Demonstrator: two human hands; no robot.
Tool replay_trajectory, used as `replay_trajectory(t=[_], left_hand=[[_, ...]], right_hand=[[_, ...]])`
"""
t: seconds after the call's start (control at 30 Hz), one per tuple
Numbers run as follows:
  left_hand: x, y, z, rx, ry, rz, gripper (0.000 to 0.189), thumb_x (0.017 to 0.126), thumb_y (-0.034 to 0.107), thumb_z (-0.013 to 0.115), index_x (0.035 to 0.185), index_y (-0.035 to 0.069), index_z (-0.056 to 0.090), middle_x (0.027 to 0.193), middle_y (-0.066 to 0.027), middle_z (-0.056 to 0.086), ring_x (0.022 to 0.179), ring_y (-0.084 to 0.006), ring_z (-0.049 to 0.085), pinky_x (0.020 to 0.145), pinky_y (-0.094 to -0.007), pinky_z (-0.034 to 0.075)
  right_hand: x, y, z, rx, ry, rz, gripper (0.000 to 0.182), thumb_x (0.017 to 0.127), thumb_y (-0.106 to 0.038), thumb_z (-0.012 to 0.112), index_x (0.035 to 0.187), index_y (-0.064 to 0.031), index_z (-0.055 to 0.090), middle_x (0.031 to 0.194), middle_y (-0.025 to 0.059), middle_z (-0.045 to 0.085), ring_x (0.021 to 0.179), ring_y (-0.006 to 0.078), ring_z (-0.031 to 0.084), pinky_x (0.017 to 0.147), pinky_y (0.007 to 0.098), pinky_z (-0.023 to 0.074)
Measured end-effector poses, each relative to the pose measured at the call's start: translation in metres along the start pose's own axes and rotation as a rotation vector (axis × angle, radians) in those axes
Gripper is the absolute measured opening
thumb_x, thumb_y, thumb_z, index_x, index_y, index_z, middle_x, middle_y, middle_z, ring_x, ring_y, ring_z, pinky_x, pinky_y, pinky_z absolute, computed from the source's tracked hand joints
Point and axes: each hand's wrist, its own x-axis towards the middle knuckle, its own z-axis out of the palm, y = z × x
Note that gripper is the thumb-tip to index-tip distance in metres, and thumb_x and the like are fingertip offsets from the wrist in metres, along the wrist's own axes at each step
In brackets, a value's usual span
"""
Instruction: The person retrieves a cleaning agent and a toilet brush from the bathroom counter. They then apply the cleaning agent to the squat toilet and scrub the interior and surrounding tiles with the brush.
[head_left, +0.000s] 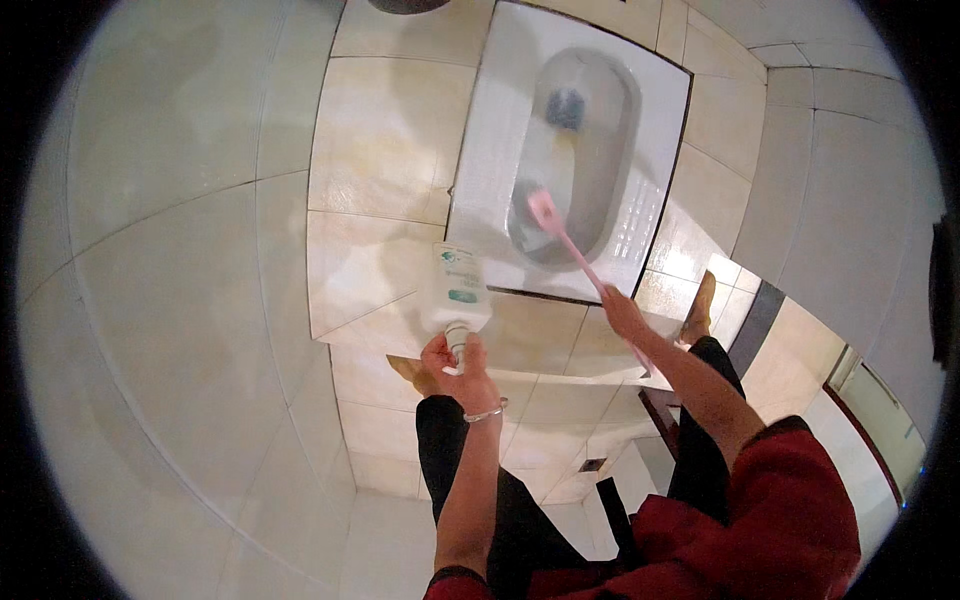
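Note:
My left hand (461, 367) grips the neck and pump top of a white plastic pump bottle (459, 289), tipped so its base points away from me. The bottle bears green printing. In my right hand (624, 313) is the handle of a pink long-handled brush (571, 244). The brush's head is inside the bowl of a white ceramic squat toilet (487, 150), near the end closest to me. Farther along the bowl are a dark patch (565, 109) and a yellowish stain (566, 138) on the ceramic. What the bristles touch is hidden under the head.
Cream floor tiles (382, 135) surround the toilet, which sits within a dark border. A tiled wall (165, 247) rises at the left and another (832, 172) at the right. A dark round object (409, 4) stands at the top edge. Behind my feet lies a floor drain (592, 465).

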Motion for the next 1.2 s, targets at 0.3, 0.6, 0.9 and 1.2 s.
replay_trajectory(t=[0.3, 0.6, 0.9, 1.2], left_hand=[[0.0, -0.005, -0.008, -0.046, 0.033, 0.047, 0.032, 0.072, 0.013, 0.062, 0.091, 0.004, 0.038, 0.085, -0.0053, 0.042, 0.066, -0.0106, 0.045, 0.051, -0.0224, 0.043], [-0.001, -0.01, -0.004, -0.096, 0.074, 0.045, 0.032, 0.072, 0.011, 0.062, 0.093, 0.003, 0.038, 0.086, -0.0055, 0.044, 0.061, -0.0108, 0.046, 0.051, -0.0228, 0.042], [0.002, -0.01, 0.0, -0.049, 0.054, 0.038, 0.032, 0.072, 0.011, 0.061, 0.094, 0.003, 0.039, 0.082, -0.0039, 0.043, 0.059, -0.0104, 0.046, 0.051, -0.023, 0.041], [0.005, -0.014, -0.011, -0.016, 0.084, 0.081, 0.035, 0.07, 0.014, 0.066, 0.092, 0.0, 0.042, 0.085, -0.0074, 0.044, 0.064, -0.011, 0.047, 0.048, -0.022, 0.047]], right_hand=[[-0.017, -0.051, -0.067, -0.25, -0.159, -0.173, 0.036, 0.089, -0.029, 0.029, 0.112, -0.0019, 0.035, 0.067, 0.0177, 0.057, 0.058, 0.032, 0.058, 0.049, 0.0389, 0.0461], [0.009, -0.043, -0.039, -0.216, -0.171, -0.093, 0.048, 0.087, -0.036, 0.028, 0.128, -0.0115, 0.024, 0.112, 0.0243, 0.046, 0.094, 0.0351, 0.052, 0.088, 0.0486, 0.0324], [0.219, -0.034, -0.2, 0.13, 0.327, 0.118, 0.039, 0.088, -0.037, 0.028, 0.099, -0.0016, 0.04, 0.081, 0.0241, 0.055, 0.08, 0.0411, 0.052, 0.069, 0.0475, 0.0403], [0.141, 0.168, -0.217, 0.331, 0.303, 0.302, 0.041, 0.087, -0.037, 0.031, 0.097, -0.0005, 0.046, 0.077, 0.0157, 0.055, 0.07, 0.0271, 0.057, 0.059, 0.0374, 0.0469]])
